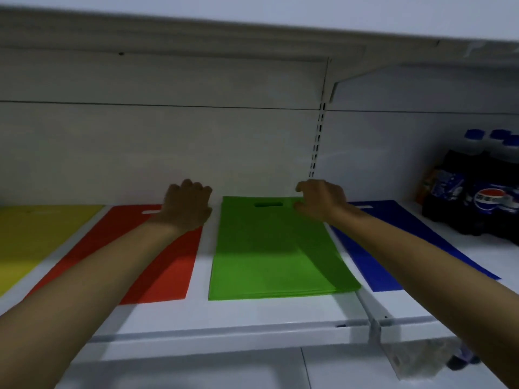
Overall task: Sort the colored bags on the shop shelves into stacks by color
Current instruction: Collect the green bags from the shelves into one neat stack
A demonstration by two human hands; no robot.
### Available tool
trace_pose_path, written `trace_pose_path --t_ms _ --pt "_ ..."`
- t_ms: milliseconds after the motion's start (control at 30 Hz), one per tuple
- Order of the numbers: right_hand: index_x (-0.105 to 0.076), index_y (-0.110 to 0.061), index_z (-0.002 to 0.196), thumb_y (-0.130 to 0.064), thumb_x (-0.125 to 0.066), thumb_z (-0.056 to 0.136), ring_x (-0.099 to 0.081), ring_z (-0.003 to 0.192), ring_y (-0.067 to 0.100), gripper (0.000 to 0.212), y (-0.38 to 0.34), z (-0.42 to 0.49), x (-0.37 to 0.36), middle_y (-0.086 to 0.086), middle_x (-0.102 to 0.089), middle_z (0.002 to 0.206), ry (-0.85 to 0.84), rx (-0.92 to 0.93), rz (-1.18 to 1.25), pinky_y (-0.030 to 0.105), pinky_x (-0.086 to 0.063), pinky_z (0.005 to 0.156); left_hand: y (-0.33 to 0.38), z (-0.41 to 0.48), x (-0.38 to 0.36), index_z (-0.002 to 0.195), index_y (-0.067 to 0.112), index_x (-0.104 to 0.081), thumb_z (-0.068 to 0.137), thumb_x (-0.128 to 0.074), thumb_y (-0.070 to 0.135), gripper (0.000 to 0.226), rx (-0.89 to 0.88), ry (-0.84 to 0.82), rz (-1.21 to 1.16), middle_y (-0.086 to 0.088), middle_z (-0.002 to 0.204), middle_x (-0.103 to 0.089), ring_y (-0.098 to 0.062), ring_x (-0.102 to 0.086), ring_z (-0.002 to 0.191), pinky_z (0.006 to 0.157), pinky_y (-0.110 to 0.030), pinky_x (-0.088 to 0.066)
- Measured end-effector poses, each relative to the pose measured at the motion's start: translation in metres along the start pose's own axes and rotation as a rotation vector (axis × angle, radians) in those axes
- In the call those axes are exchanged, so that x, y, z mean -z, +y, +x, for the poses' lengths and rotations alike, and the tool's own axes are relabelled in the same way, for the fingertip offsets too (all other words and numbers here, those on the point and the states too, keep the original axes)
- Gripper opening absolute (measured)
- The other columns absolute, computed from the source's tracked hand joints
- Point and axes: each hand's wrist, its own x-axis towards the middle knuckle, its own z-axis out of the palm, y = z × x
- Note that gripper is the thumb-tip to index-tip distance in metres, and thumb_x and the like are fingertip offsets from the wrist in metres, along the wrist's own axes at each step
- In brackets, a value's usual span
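1. Four stacks of bags are laid flat in a row along the shelf [252, 321]: yellow bags [36, 234], red bags [168, 265], green bags [269, 254], blue bags [373, 256].
2. The left hand [186, 204] is held loosely curled over the red bags' far end, gripping nothing.
3. The green bags' far right corner is pinched by the right hand [323, 200].
4. Dark soda bottles [477, 192] are seen at the shelf's right end.

Both bare forearms reach forward and up from the lower corners, converging toward the middle. Left hand [187, 204] is palm down, back of hand up, fingers curled under at the knuckles into a loose fist, wrist straight. Right hand [321, 200] is also palm down, fingers bent and bunched, thumb tucked low toward the inside, wrist slightly cocked. Hands are level and apart. No sleeves on either arm.
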Motion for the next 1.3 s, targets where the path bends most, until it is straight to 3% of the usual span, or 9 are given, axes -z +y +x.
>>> trace_pose_path --t_ms 133,367,500,667,833,1067,1300 --pt "-0.039 -0.017 0.140 -0.046 -0.051 0.091 -0.045 0.122 0.028 0.058 -0.054 0.029 0.011 0.008 -0.049 0.136 0.094 0.187 -0.034 0.038 -0.035 0.098 -0.027 -0.009 0.016 0.140 0.015 -0.035 0.097 -0.039 0.039 0.049 0.097 0.050 0.131 -0.008 0.133 -0.050 -0.028 -0.043 0.124 0.096 -0.039 -0.036" --pt "-0.039 -0.018 0.139 -0.050 -0.051 0.089 -0.044 0.122 0.027 0.061 -0.163 0.052 0.014 0.007 -0.050 0.133 0.160 0.465 0.078 0.038 -0.031 0.095 -0.097 -0.086 0.019 0.146 0.018 -0.027 0.098 -0.037 0.042 0.055 0.318 0.059 0.145 -0.007 0.138 -0.047 -0.027 -0.040 0.128 0.101 -0.038 -0.031" --pt "-0.041 -0.019 0.137 -0.051 -0.051 0.088 -0.046 0.119 0.028 0.060 -0.236 0.043 0.012 0.008 -0.052 0.130 0.161 0.605 0.145 0.038 -0.031 0.095 -0.147 -0.168 0.019 0.141 0.017 -0.036 0.095 -0.041 0.041 0.052 0.488 0.027 0.156 -0.009 0.134 -0.051 -0.028 -0.046 0.122 0.095 -0.038 -0.038" --pt "-0.045 -0.020 0.132 -0.050 -0.052 0.084 -0.045 0.121 0.027 0.057 -0.350 0.012 0.016 0.007 -0.052 0.130 0.098 0.800 0.217 0.039 -0.032 0.097 -0.201 -0.278 0.025 0.142 0.018 -0.034 0.096 -0.038 0.044 0.052 0.735 -0.024 0.166 -0.006 0.136 -0.049 -0.027 -0.045 0.123 0.093 -0.040 -0.039" --pt "-0.048 -0.017 0.128 -0.054 -0.051 0.084 -0.049 0.118 0.027 0.058 -0.465 -0.039 0.020 0.008 -0.054 0.127 0.124 1.004 0.255 0.039 -0.034 0.095 -0.255 -0.377 0.036 0.138 0.021 -0.039 0.096 -0.037 0.045 0.048 0.925 -0.057 0.174 -0.004 0.127 -0.057 -0.026 -0.054 0.114 0.080 -0.036 -0.045" --pt "-0.050 -0.018 0.125 -0.056 -0.048 0.086 -0.051 0.112 0.024 0.054 -0.610 -0.091 0.017 0.004 -0.057 0.122 0.130 1.113 0.284 0.039 -0.035 0.092 -0.354 -0.491 0.036 0.138 0.021 -0.037 0.097 -0.035 0.046 0.048 0.995 -0.085 0.223 -0.003 0.129 -0.057 -0.025 -0.052 0.117 0.086 -0.038 -0.047" --pt "-0.044 -0.023 0.136 -0.056 -0.047 0.086 -0.046 0.124 0.022 0.060 -0.719 -0.110 0.004 0.000 -0.051 0.136 0.116 1.081 0.342 0.038 -0.033 0.098 -0.447 -0.545 0.009 0.140 0.022 -0.036 0.097 -0.035 0.047 0.050 0.932 -0.067 0.187 -0.002 0.131 -0.055 -0.023 -0.051 0.118 0.088 -0.039 -0.048"
